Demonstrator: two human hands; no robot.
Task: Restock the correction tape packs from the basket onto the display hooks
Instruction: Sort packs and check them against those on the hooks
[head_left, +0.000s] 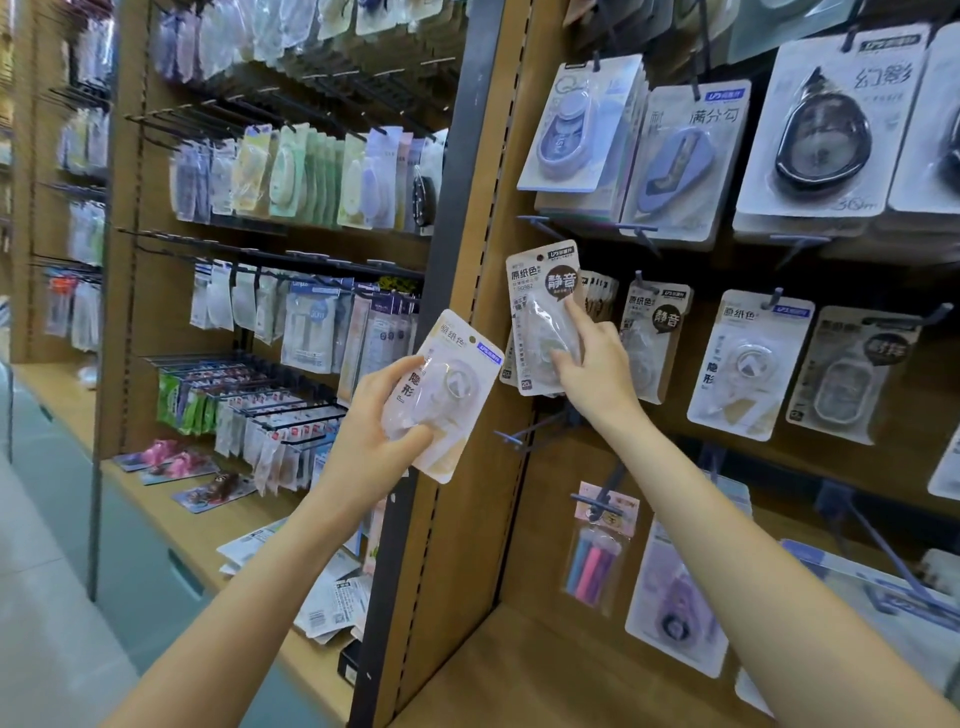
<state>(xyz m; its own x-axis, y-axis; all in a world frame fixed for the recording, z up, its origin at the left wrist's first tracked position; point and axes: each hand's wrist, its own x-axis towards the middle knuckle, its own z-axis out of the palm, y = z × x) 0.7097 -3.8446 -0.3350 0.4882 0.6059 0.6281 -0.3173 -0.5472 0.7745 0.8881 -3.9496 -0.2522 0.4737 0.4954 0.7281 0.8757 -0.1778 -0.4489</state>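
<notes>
Head view — left hand (382, 415) grips a pale cream carded correction tape pack (457, 395); right hand (592, 364) pinches a beige blister pack with a dark speech-bubble label (543, 312) — beside the wooden display panel (483, 218).

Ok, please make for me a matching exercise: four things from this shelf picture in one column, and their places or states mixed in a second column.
Things:
1. left hand
2. right hand
3. black round tape pack
4. pack of coloured sticks

Places or states:
A. hangs on the lowest row
B. grips a pale pack away from the hooks
C. hangs on the top row
D. pinches a brown-topped pack at the middle row of hooks

Pairs: 1-B, 2-D, 3-C, 4-A
</notes>
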